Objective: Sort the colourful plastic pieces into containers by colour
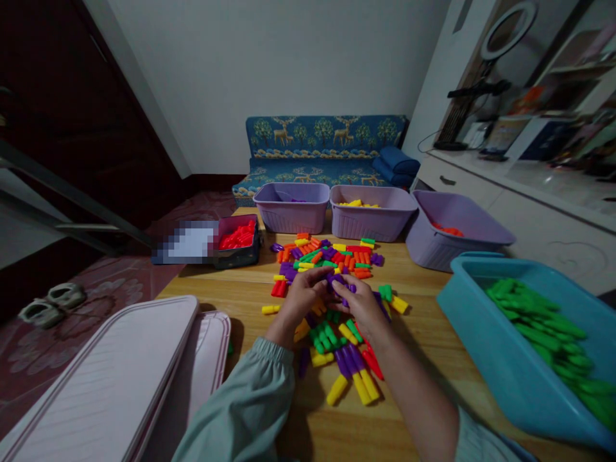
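Note:
Both of my hands meet above a mixed pile of small peg-like plastic building pieces (323,337) on the wooden table. My right hand (360,300) is closed around several purple pieces (347,290), which show between its thumb and fingers. My left hand (307,294) is curled in from the other side, its fingertips against the same purple pieces. Part of its grip is hidden. Yellow, green, red, orange and purple pieces lie around and beneath the hands, some joined end to end, such as the purple-and-yellow ones (357,372) nearest me.
Three lilac bins (291,215) stand along the table's back, holding purple, yellow and orange pieces. At right is a blue tub (500,359) of green pieces. A dark case (238,256) of red pieces sits at left. Pale lids (120,372) lie front left; a patterned sofa (327,144) stands behind.

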The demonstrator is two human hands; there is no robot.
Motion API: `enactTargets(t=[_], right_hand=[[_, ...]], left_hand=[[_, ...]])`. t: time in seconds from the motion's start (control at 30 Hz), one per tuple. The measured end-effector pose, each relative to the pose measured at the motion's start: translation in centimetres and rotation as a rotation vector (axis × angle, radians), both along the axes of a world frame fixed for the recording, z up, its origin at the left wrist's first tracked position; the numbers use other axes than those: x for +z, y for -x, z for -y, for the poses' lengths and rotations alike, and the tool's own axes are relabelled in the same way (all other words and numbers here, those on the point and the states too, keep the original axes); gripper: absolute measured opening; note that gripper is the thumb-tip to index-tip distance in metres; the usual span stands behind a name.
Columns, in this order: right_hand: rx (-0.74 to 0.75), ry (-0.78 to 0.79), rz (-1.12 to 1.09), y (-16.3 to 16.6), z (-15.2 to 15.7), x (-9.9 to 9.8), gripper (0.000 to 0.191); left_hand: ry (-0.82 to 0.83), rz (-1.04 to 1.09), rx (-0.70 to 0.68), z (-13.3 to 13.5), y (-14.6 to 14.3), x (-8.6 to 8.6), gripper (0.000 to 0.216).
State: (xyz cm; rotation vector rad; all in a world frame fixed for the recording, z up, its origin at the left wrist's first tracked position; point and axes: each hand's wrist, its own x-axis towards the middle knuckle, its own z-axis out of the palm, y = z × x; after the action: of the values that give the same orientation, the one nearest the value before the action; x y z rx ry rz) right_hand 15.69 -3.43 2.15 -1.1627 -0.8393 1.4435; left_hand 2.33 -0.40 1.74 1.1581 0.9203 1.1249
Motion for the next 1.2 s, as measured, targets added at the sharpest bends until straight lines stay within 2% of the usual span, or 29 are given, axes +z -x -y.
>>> enactTargets(t=[0.3,0.4,0.5,0.77,0.87,1.1,1.2], right_hand=[[-0.032,0.054,-0.188,-0.2,0.0,0.7,0.026],[-0.052,0.031,-0.25,-0.1,-0.2,0.5,0.025],[-0.04,0.022,-0.296,-0.2,-0.3,0.5,0.026],[0.066,-0.048,-0.285,0.5,0.5,2.4,0.028],[0.114,-0.113,-0.234,0.9,1.0,3.5,0.036],[0.161,-0.198,-0.068,1.0,1.4,4.9,0.075],[0.145,-0.201,-0.079,1.2,1.6,4.9,0.077]], left_hand=[[0.05,0.021,-0.078,0.6,-0.2,0.8,0.055],[0.012,-0.008,-0.059,0.7,-0.3,0.9,0.065],[0.01,-0.033,-0.01,0.7,-0.3,0.9,0.065],[0.156,0.007,0.057,1.2,-0.1,1.7,0.063],[0.215,0.025,0.061,1.2,-0.1,1.7,0.063],[0.378,0.238,-0.02,1.2,-0.3,1.7,0.061],[0.389,0.288,-0.032,1.0,-0.4,1.4,0.054]])
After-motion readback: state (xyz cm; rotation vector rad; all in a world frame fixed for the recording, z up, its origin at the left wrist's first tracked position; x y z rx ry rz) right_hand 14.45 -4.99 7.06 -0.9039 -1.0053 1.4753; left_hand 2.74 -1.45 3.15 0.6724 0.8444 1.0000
